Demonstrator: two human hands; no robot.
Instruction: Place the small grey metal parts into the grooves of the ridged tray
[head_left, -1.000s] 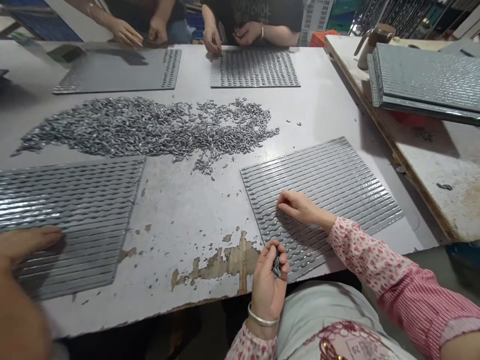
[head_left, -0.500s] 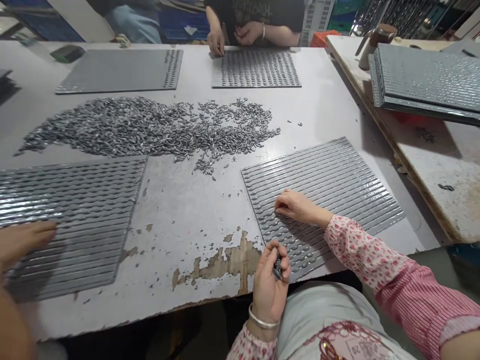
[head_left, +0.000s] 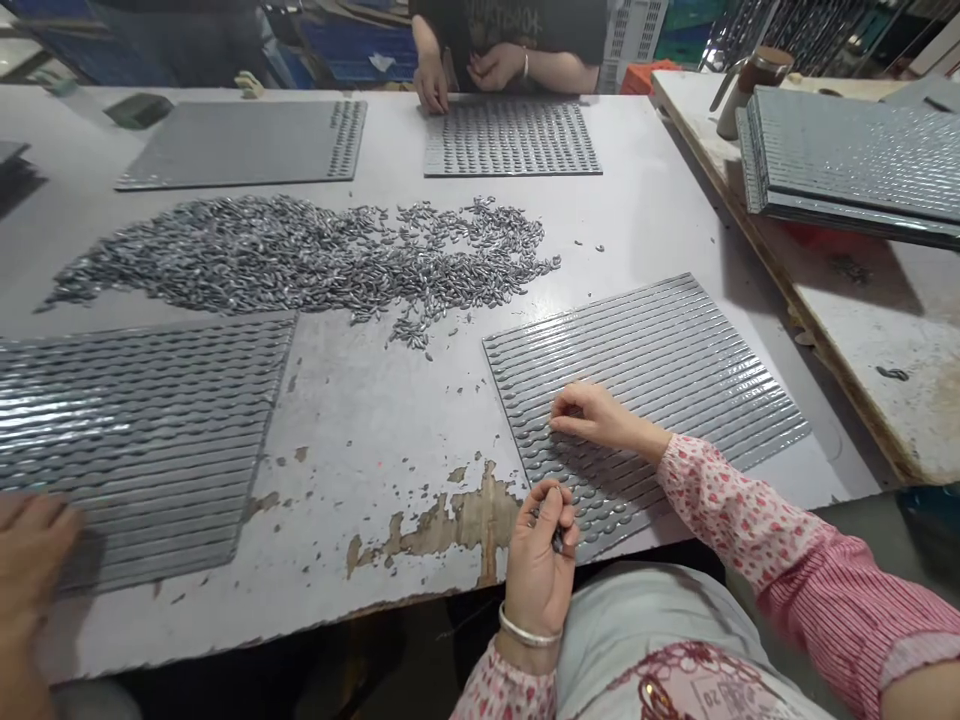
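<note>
My left hand point(head_left: 541, 575), with a bangle at the wrist, is curled palm up at the near edge of a grey ridged panel point(head_left: 675, 350). A few small grey metallic oval pieces point(head_left: 556, 538) show between its closed fingers and thumb. Over the panel's left part, my right hand point(head_left: 592, 412) has its thumb and fingertips pressed together. Whatever the fingertips may hold is hidden. Oval bumps line the grooves at the panel's near left corner; farther right the ridges run straight.
A long heap of the same pieces point(head_left: 247, 255) lies mid-table. At left, a co-worker's hand point(head_left: 34, 550) rests on another ridged panel point(head_left: 172, 420). Across the table, another person's hands point(head_left: 431, 85) are at a studded panel point(head_left: 514, 140). Stacked panels point(head_left: 862, 160) stand on the right-hand table.
My left thumb and fingers have closed further over the pieces. My right hand has barely shifted at the same spot. The co-worker's hand at left has drawn back toward the near left.
</note>
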